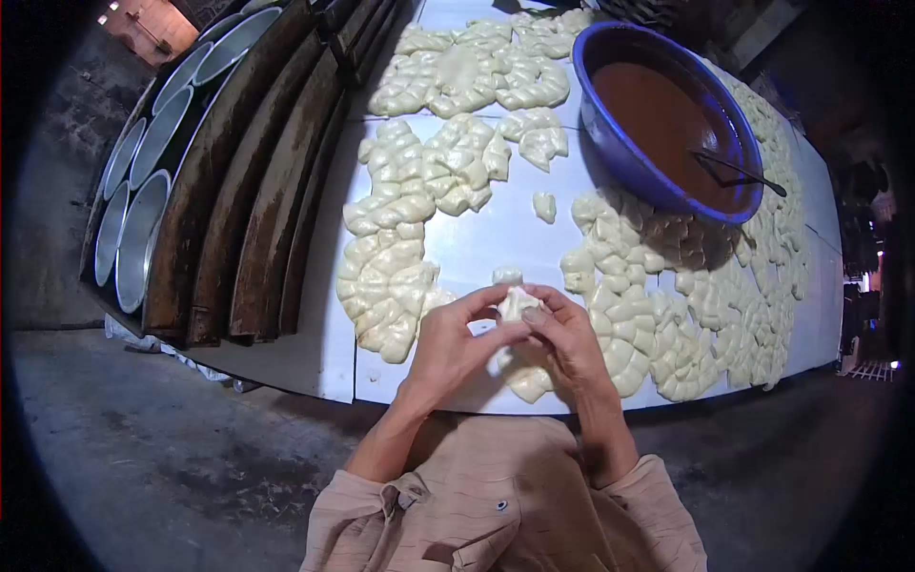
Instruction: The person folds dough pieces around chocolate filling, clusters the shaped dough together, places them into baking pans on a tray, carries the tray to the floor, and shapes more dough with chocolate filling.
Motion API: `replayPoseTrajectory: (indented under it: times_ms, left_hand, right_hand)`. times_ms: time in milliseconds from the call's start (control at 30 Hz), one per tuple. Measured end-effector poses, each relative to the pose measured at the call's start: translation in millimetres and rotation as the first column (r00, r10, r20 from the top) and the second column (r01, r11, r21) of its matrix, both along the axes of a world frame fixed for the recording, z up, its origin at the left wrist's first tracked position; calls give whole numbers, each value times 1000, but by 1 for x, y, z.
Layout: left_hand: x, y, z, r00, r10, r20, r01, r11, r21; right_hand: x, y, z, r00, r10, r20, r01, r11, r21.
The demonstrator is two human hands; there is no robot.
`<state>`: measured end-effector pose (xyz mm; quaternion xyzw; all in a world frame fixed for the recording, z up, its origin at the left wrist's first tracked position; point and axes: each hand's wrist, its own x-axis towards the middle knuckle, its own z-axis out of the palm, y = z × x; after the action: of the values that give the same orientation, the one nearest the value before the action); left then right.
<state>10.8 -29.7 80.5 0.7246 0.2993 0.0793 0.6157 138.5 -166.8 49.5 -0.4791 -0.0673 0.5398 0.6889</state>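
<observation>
Above the near edge of the white table, my left hand (464, 336) and my right hand (564, 336) meet around a small piece of pale dough (518, 303). The fingers of both hands are bent and pressed on it, with the thumbs at its near side. One loose dough piece (507, 275) lies just beyond my fingertips, and another (530, 381) is on the table below my hands. Joined dough pieces (386, 276) cover the table left of my left hand. More of them (620, 334) spread out right of my right hand.
A blue basin (624, 157) of brown liquid stands at the back right, with a dark-handled utensil (739, 175) in it. Stacked dark trays (238, 191) at the left carry metal tins (143, 238). The white table's (329, 377) near edge is by my body.
</observation>
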Motion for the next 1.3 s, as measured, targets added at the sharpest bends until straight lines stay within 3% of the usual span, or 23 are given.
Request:
replayPoseTrajectory:
  times_ms: [67, 167, 267, 300, 333, 400, 433, 467, 533, 567, 667, 700, 800, 867, 933, 1000, 1033, 1067, 1100, 1133, 1233, 1300]
  left_hand:
    - [9, 3, -6, 998, 61, -6, -61, 966, -250]
    - [15, -4, -26, 995, 60, 85, -46, 986, -160]
    - [29, -15, -28, 981, 163, 109, -131, 959, -251]
    - [35, -18, -30, 969, 172, 175, -151, 980, -126]
    - [44, -22, -15, 958, 165, 236, -197, 973, 117]
    - [59, -25, -17, 888, 95, 450, -203, 959, 197]
    - [68, -30, -14, 829, 48, 557, -200, 956, 214]
    - [76, -34, -12, 792, -58, 608, -164, 939, 303]
    - [85, -43, -26, 768, -220, 602, -64, 908, 415]
    - [100, -49, -31, 659, -131, 741, -128, 951, 282]
    - [125, -66, -27, 598, 39, 801, -134, 990, 52]
    - [123, -69, -26, 684, 36, 728, 10, 998, -59]
    - [123, -70, -20, 849, 7, 528, 135, 964, -231]
    - [110, -62, -30, 883, -12, 469, 187, 926, -327]
    - [95, -46, -34, 951, -62, 303, 156, 941, -299]
    - [85, -36, -36, 977, -32, 209, 81, 969, -234]
    - [80, -29, -35, 989, -40, 146, 69, 977, -203]
    - [77, -26, -32, 996, -46, 83, 60, 983, -172]
    - [74, -28, -22, 996, 12, 83, 12, 959, -284]
    - [69, -26, -28, 998, -5, 70, 24, 965, -261]
    - [61, -27, -32, 999, -31, 42, 42, 953, -300]
    - [58, -28, -38, 997, -53, 47, 65, 950, -304]
  right_hand:
    - [4, 1, 7, 994, 18, 111, -10, 997, -71]
    - [17, -8, -1, 974, 33, 226, 12, 981, -195]
    - [23, -4, -17, 809, -183, 559, 201, 979, 30]
    - [29, -11, -12, 909, -116, 400, 162, 984, -81]
    - [31, -12, -5, 894, -138, 426, 177, 983, -53]
    - [32, -8, 7, 858, -187, 479, 211, 977, 4]
    - [31, -6, 12, 878, -241, 413, 219, 971, 99]
    - [34, -8, 16, 925, -182, 333, 153, 982, 112]
    - [29, -8, 48, 968, -251, -5, 244, 932, 267]
    - [34, -13, 45, 974, -212, -75, 225, 922, 317]
    - [55, -16, 49, 973, -178, -148, 222, 897, 382]
    - [65, -15, 47, 985, -158, -73, 174, 905, 389]
    - [122, -18, 61, 881, -359, 307, 252, 907, 338]
    - [177, -18, 77, 774, -386, 502, 320, 923, 215]
    - [235, -20, 88, 549, -142, 824, 290, 957, -28]
    - [277, -12, 80, 336, 165, 927, 217, 944, -246]
    - [298, -7, 69, 222, 355, 908, 178, 901, -396]
    - [306, -2, 64, 208, 507, 837, 144, 830, -539]
    - [313, 3, 53, 98, 639, 763, 116, 754, -647]
    - [314, 8, 50, -15, 750, 662, 105, 659, -745]
    - [316, 9, 54, 79, 705, 705, -8, 707, -707]
    - [306, 11, 71, 379, 563, 735, -117, 817, -565]
